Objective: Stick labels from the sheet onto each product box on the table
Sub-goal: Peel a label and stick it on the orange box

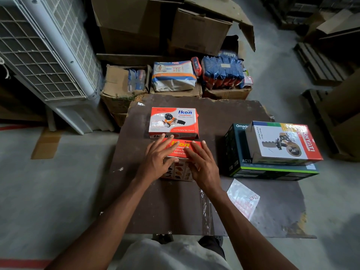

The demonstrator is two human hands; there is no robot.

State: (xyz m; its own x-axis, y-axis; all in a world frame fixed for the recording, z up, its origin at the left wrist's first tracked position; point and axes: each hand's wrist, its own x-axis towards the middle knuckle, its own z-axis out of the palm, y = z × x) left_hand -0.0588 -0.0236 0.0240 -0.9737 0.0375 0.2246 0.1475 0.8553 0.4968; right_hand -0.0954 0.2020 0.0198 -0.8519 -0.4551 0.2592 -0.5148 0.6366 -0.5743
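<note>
A red Ikon box (180,148) lies near the middle of the brown table (171,203). My left hand (155,160) and my right hand (202,164) both rest flat on it, fingers spread, covering its near part. Just behind it stands a second Ikon tape dispenser box (174,121). To the right, a white and red Khyati box (282,143) sits on top of a dark Omada box (253,170). The label sheet (243,197), glossy with several pink labels, lies on the table in front of that stack, right of my right forearm.
Cardboard cartons (124,88) with packaged goods (222,72) stand behind the table. A large grey cooler unit (48,55) fills the left. Wooden pallets (319,63) and more cartons are at the right. A strip of clear tape (204,209) lies on the table.
</note>
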